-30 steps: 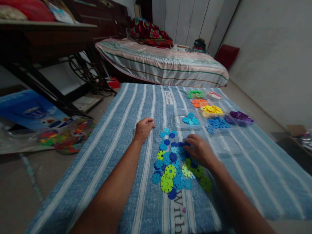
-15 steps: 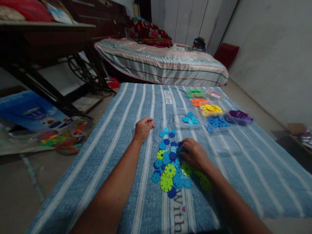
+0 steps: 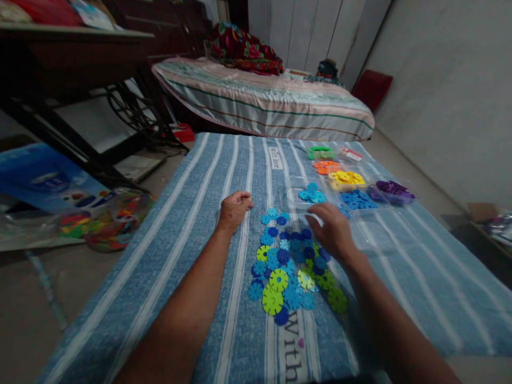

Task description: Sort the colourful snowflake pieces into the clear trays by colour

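A pile of flat plastic snowflake discs (image 3: 280,266), light blue, dark blue and lime green, lies on a blue striped blanket (image 3: 188,256). My right hand (image 3: 332,232) hovers just above the pile's far right edge, fingers curled together; what they hold is hidden. My left hand (image 3: 235,209) rests on the blanket left of the pile in a loose fist, nothing visible in it. Beyond the pile stands a clear tray of light blue discs (image 3: 312,194).
More clear trays hold dark blue (image 3: 356,200), yellow (image 3: 346,178), orange (image 3: 326,166), green (image 3: 320,153) and purple (image 3: 394,191) discs. An empty-looking clear tray (image 3: 372,234) sits right of my hand. A bag of mixed pieces (image 3: 104,221) lies left; a bed (image 3: 260,101) behind.
My right hand has lifted off the middle of the pile and moved up and to the right, toward the trays. The left hand has stayed put.
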Demonstrator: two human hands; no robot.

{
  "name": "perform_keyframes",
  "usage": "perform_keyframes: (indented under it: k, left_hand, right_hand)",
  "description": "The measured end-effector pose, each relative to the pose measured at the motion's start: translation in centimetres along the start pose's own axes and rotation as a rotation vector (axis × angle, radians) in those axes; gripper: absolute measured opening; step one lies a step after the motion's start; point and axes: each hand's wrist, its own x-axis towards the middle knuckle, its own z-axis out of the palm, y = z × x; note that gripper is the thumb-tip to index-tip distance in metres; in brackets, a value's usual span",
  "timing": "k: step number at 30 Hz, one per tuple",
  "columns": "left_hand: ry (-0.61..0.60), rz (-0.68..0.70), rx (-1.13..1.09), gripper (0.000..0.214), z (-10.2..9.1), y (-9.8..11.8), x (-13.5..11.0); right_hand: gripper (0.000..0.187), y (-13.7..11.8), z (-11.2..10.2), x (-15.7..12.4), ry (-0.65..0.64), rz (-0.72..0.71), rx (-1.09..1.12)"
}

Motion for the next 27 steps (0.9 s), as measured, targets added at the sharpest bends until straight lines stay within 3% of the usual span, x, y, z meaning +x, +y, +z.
perform_keyframes:
  k: [5, 8, 18, 27]
  left_hand:
    - [0.002, 0.001, 0.003, 0.027, 0.0, 0.0, -0.2]
    - [0.008, 0.003, 0.009, 0.026, 0.0, 0.1, -0.4]
    - [-0.017, -0.001, -0.017, 0.027, -0.1, 0.1, -0.7]
    - [-0.026, -0.005, 0.010, 0.027, -0.1, 0.3, -0.8]
  right_hand:
    - [0.018, -3.0, 2.3, -2.5, -0.419, -0.081, -0.061]
    - [0.021, -4.0, 2.8, -2.5, -0.546, -0.083, -0.098]
    - [0.016, -3.7, 2.0, -2.1, -0.654, -0.072, -0.011]
    - [0.012, -3.5, 2.2, -2.3, -0.616, -0.082, 0.037]
